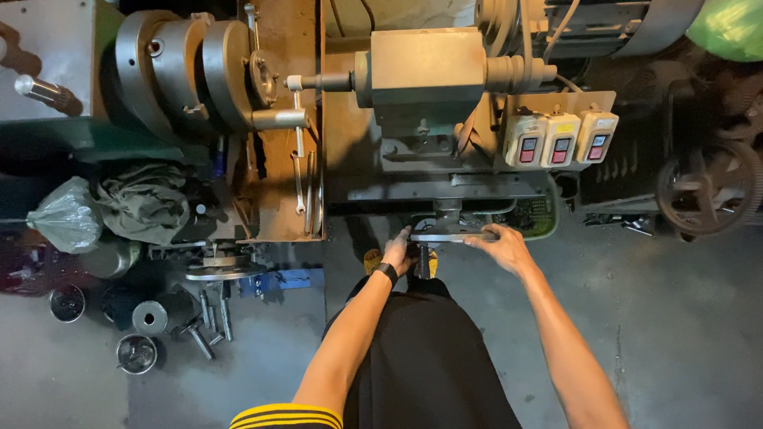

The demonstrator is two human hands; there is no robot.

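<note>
Both hands on the handwheel (pixel 451 236), a flat metal disc seen nearly edge-on at the near end of the lathe tailstock (pixel 425 75). Left hand (pixel 397 253) curled shut on the wheel's left rim, black band at the wrist. Right hand (pixel 499 243) laid over the right rim, fingers wrapped down on it (fingertips hidden behind the edge). The wheel sits low in front of the machine, just above the person's dark-clothed lap.

Beyond the wheel, the tailstock barrel points left toward the round steel chuck (pixel 187 75). Three pale switch boxes (pixel 563 139), each with red and dark buttons, hang side by side just right of the tailstock. Wrenches (pixel 300 171) lie along the rusty bed. On the concrete floor to the left: a crumpled olive cloth (pixel 143 202), a plastic bag (pixel 67 218), small metal cups (pixel 137 353).
</note>
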